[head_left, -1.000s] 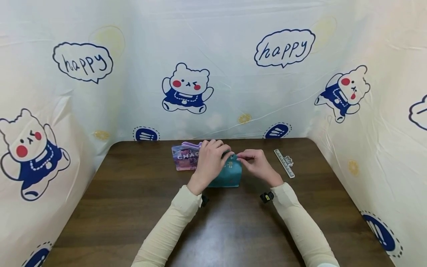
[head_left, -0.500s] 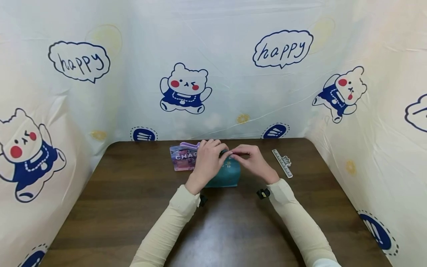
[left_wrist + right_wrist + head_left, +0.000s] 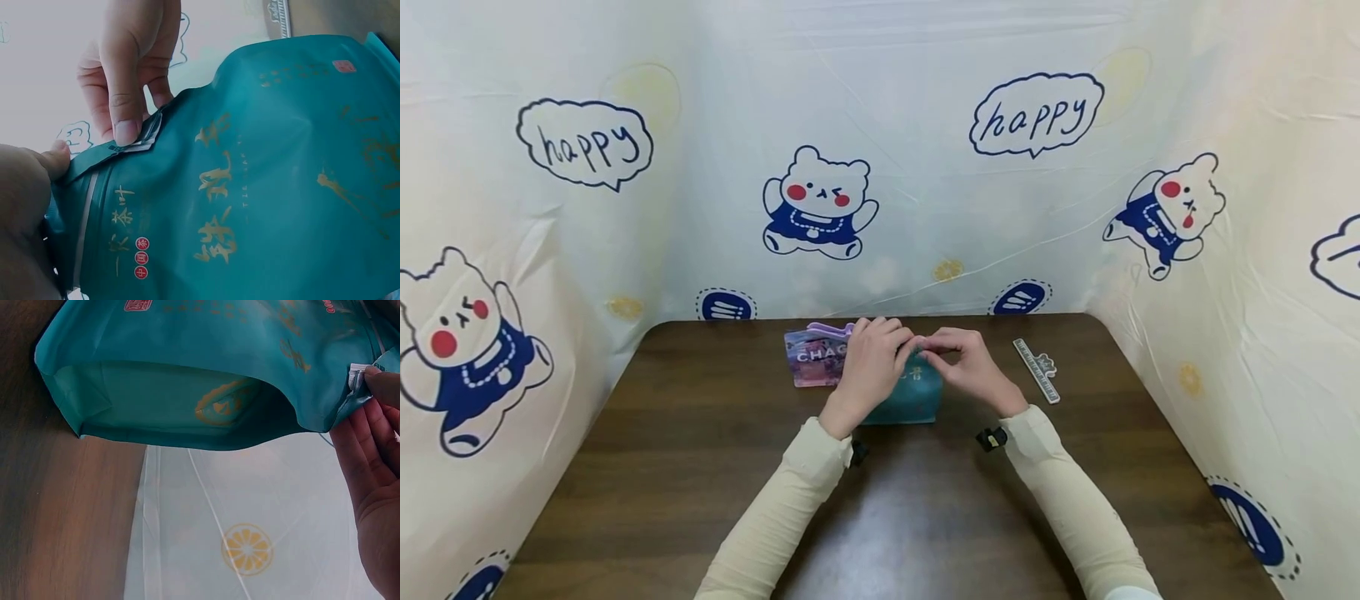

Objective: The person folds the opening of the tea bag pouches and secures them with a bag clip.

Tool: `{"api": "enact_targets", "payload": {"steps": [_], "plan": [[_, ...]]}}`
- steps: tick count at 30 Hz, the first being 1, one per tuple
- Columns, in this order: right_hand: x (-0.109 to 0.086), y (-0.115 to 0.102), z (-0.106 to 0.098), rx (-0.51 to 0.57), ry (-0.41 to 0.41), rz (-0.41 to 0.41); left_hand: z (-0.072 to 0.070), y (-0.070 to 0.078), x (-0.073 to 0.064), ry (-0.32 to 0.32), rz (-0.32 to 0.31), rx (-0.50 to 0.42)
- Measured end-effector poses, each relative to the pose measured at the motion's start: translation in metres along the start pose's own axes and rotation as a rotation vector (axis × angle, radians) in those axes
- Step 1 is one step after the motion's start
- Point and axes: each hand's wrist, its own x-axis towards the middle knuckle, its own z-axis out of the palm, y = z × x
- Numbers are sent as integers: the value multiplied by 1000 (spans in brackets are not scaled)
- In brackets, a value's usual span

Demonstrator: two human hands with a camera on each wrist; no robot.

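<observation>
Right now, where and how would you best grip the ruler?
I'd pinch the ruler at its straight near end, probably from above across both long edges, with the right hand once it releases the teal bag. It lies flat and narrow, an ornament jutting from its right edge.

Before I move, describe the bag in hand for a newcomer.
On the table, look near the far edge. There the left hand and right hand grip the bag, right of the purplish pouch. Unlike that pouch, it is teal with gold writing.
</observation>
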Motion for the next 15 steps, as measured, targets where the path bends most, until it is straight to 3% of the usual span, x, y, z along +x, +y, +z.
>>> {"api": "enact_targets", "payload": {"steps": [6, 15], "plan": [[1, -5, 1, -8, 1, 15, -1, 1, 0, -15, -12, 30], [9, -35, -4, -35, 8, -23, -3, 0, -2, -50, 18, 16]]}}
